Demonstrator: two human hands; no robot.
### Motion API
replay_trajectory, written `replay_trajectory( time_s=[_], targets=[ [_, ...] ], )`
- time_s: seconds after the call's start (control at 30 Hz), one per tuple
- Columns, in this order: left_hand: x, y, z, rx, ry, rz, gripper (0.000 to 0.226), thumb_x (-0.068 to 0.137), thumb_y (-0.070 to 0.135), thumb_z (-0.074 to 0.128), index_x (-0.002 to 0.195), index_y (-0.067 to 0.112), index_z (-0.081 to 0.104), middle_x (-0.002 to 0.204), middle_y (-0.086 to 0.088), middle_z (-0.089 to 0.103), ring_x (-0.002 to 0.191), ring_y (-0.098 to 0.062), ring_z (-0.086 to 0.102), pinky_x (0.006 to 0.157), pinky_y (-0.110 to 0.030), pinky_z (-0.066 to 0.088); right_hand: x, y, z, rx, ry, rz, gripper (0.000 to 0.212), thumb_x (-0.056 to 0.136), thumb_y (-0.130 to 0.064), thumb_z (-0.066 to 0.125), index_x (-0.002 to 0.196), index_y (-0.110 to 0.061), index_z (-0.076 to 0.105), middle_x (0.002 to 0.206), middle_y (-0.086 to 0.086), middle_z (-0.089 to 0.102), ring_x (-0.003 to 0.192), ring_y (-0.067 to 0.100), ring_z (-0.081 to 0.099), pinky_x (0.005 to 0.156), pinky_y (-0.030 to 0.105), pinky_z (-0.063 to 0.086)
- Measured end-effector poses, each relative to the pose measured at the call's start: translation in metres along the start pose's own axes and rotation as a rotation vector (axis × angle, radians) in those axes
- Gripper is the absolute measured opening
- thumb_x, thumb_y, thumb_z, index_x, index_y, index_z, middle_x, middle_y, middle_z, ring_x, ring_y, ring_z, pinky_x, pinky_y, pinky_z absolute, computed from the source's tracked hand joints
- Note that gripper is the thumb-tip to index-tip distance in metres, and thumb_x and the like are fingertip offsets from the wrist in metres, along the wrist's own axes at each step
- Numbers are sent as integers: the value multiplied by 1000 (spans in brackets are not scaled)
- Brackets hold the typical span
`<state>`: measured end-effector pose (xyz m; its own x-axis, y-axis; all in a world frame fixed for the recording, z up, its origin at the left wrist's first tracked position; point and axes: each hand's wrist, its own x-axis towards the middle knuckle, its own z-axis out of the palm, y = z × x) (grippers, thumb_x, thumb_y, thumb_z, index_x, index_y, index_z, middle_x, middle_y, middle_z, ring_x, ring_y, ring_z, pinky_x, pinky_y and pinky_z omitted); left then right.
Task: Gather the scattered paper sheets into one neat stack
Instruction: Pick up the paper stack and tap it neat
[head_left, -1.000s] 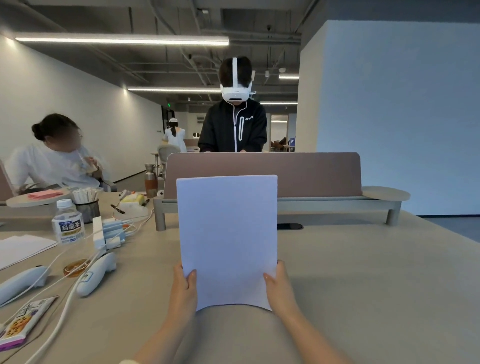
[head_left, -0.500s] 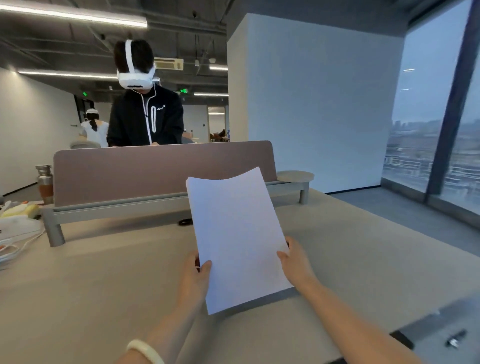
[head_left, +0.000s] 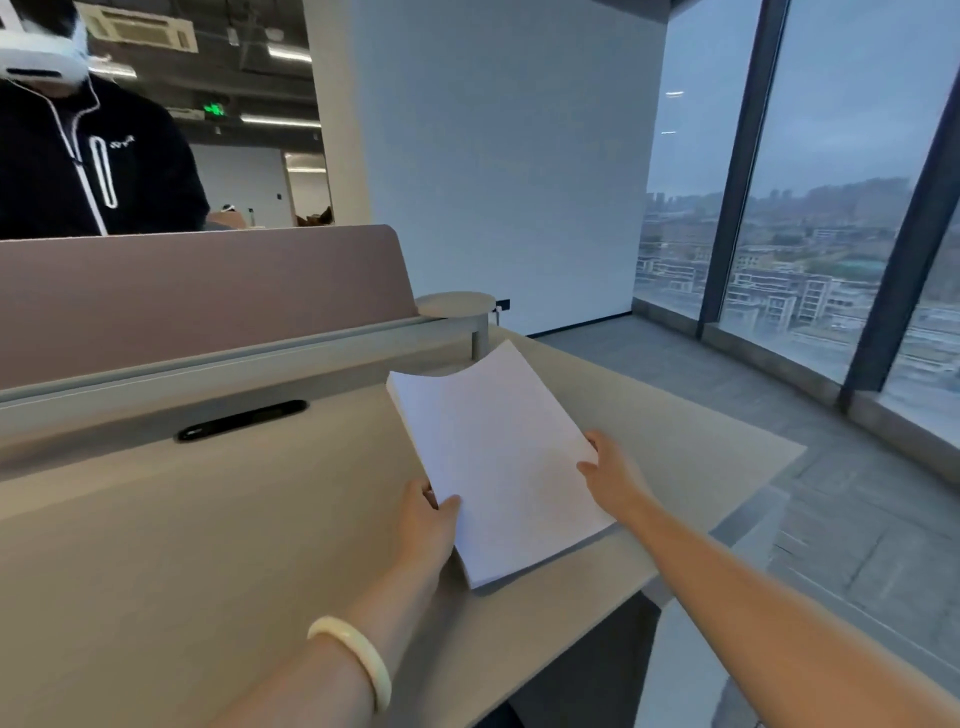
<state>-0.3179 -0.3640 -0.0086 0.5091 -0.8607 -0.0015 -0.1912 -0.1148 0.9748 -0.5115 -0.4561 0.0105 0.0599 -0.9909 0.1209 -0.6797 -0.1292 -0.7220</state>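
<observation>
Stack (head_left: 498, 462): gripped on both long edges. Pinched at the left edge by the left hand (head_left: 426, 525), thumb on top; clamped at the right edge by the right hand (head_left: 615, 478), thumb over the top sheet. Hands apart, one on each side. Tilted, with the far edge curled upward and the near corner low over the desk (head_left: 208, 545), close to its right end; contact with the desk not determinable. Edges roughly flush, no loose sheets in view.

Step in hand, as judged: gathering done, squaring or setting down under way. Next move: lower flat onto the desk, keep even pressure on both sides, release only once fully supported, and keep clear of the desk's right edge.

Beyond: black slot (head_left: 241, 420), divider (head_left: 197, 291), person in dark jacket (head_left: 93, 166), windows (head_left: 831, 234).
</observation>
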Motion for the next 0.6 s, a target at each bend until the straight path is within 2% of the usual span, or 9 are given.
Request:
replay_trajectory(
  time_s=[0.1,0.23,0.33,0.47,0.6],
  targets=[
    [7,0,16,9,-7,-17,31,88,5,55,117,4,44,83,2,50,88,-22,52,75,-30,39,12,11,-6,-27,-5,3,34,92,-4,48,126,-10,47,125,10,57,110,30,57,92,39,48],
    [13,-3,27,85,-25,11,40,90,7,54,127,7,39,107,-7,56,93,-20,52,78,-30,40,23,19,-4,-55,-32,5,38,92,-4,48,128,-14,45,129,10,55,112,31,56,93,44,49],
    [17,-9,31,178,-26,78,42,89,8,53,129,9,39,118,-8,58,99,-21,55,80,-31,42,27,26,0,-93,-44,-6,42,92,-4,48,132,-14,42,132,10,53,116,31,54,95,42,47],
    [15,-15,31,440,-8,149,51,91,18,51,138,12,31,120,-11,57,108,-31,54,88,-38,47,27,38,5,-174,-49,-28,46,92,-4,49,137,-12,38,133,14,50,119,32,51,97,37,43],
    [8,-15,31,732,27,213,62,96,31,44,147,12,15,131,-10,52,122,-29,44,96,-35,35,24,47,8,-216,-31,-65,42,93,-8,48,134,-12,40,128,15,53,117,32,49,96,38,43]
  ],
)
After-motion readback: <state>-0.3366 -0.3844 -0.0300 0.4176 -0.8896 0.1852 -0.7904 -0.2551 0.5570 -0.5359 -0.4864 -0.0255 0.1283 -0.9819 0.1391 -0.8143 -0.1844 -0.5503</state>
